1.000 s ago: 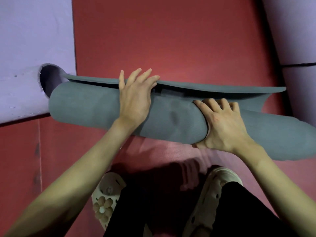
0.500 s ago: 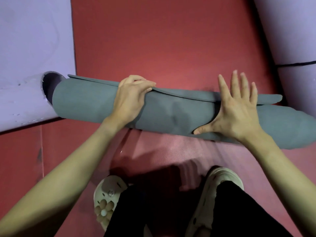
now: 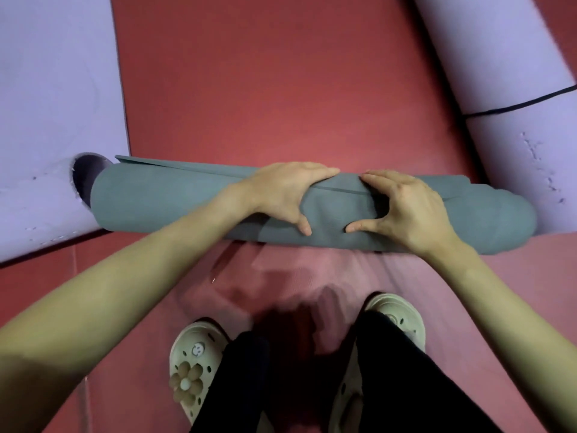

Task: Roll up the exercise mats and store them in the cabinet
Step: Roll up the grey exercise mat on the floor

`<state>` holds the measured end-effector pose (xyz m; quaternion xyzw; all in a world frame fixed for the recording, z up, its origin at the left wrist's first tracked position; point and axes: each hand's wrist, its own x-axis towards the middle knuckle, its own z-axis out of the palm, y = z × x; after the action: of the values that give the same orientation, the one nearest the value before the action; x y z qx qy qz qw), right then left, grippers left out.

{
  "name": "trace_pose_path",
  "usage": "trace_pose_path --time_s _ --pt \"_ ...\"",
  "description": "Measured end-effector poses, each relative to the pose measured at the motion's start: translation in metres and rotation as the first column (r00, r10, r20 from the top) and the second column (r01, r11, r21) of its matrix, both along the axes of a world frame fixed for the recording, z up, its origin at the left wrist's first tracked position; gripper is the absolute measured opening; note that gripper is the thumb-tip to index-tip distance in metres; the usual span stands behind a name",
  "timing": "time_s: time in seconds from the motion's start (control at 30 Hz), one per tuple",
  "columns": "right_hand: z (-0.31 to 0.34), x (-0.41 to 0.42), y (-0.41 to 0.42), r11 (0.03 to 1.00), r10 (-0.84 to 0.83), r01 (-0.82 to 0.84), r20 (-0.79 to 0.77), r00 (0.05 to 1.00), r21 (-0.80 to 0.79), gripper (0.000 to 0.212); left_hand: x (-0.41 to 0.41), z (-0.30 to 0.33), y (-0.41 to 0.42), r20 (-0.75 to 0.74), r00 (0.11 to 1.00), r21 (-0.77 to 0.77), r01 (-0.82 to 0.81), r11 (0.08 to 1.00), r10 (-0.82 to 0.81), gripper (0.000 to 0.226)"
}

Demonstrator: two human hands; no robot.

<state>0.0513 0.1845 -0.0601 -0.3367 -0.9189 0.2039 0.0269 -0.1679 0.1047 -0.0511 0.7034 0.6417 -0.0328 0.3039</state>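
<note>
Rolled grey-green foam exercise mat (image 3: 175, 201) lying crosswise on red padded floor (image 3: 281, 89); left hand (image 3: 281, 190) and right hand (image 3: 406, 210) each grip its middle, fingers curled over the loose edge.

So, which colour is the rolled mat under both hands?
Grey-green, plain; the rolled mat shows best in the head view.

Grey-green rolled foam exercise mat (image 3: 187, 201): matt, finely textured, denting softly under the fingers (image 3: 315, 175) of the left hand (image 3: 281, 192) and the right hand (image 3: 409, 210). Red floor padding (image 3: 281, 89) beyond the fingertips is looking smooth, with a faint sheen. Pale lilac foam mats (image 3: 53, 104) are showing a matt, pitted surface. Cream moulded plastic clogs (image 3: 193, 370) are appearing smooth, slightly glossy.
</note>
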Motion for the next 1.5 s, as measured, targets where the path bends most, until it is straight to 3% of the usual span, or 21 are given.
trace_pose_path --time_s 0.1,0.27,0.4,0.5,0.57,0.7,0.83,1.0,1.13,1.23,1.4,1.5 --pt "0.004 0.02 0.015 1.0 -0.029 0.029 0.008 1.0 -0.001 0.083 0.013 0.009 0.008 -0.099 0.991 -0.049 0.084 0.995 -0.089 0.113" --pt "0.009 0.068 0.024 0.964 -0.258 0.25 0.099 0.961 0.089 0.086 0.032 0.024 0.015 -0.272 0.94 -0.168 0.163 0.972 -0.205 0.102" --pt "-0.001 0.096 0.014 0.928 -0.372 0.372 -0.013 0.928 0.018 0.079 0.063 0.038 0.04 -0.334 0.917 -0.308 0.111 0.945 -0.217 0.109" --pt "-0.01 0.103 0.003 0.912 -0.407 0.41 -0.096 0.909 0.023 0.079 0.09 0.031 0.065 -0.194 0.976 -0.281 0.045 0.959 -0.102 0.103" --pt "-0.016 0.104 0.004 0.914 -0.404 0.404 -0.139 0.904 -0.033 0.077 0.114 0.024 0.077 -0.135 0.986 -0.227 0.062 0.972 -0.095 0.111" --pt "-0.016 0.121 0.01 0.876 -0.481 0.44 -0.289 0.828 -0.197 0.044 0.159 0.009 0.077 -0.284 0.956 -0.183 0.022 0.983 -0.074 0.138" --pt "-0.015 0.155 -0.005 0.806 -0.584 0.57 -0.366 0.724 -0.16 0.03 0.191 0.002 0.072 -0.372 0.927 -0.129 0.0 0.992 -0.048 0.145" --pt "-0.04 0.213 -0.048 0.571 -0.798 0.788 -0.383 0.466 -0.231 0.033 0.231 -0.002 0.068 -0.433 0.902 -0.087 -0.033 0.996 -0.008 0.142" --pt "-0.061 0.267 -0.092 0.21 -0.976 0.935 -0.122 0.182 -0.284 0.035 0.253 -0.004 0.06 -0.494 0.869 -0.108 -0.109 0.988 0.042 0.139" --pt "-0.066 0.3 -0.118 -0.081 -0.989 0.964 0.138 -0.047 -0.252 0.036 0.261 -0.004 0.057 -0.512 0.855 -0.102 -0.147 0.984 0.075 0.138" --pt "-0.067 0.335 -0.137 -0.219 -0.954 0.953 0.251 -0.165 -0.207 0.058 0.268 -0.003 0.057 -0.548 0.829 -0.095 -0.191 0.977 0.109 0.137" --pt "-0.067 0.351 -0.132 -0.237 -0.952 0.952 0.24 -0.188 -0.194 0.069 0.268 -0.003 0.056 -0.56 0.821 -0.095 -0.197 0.976 0.111 0.138"
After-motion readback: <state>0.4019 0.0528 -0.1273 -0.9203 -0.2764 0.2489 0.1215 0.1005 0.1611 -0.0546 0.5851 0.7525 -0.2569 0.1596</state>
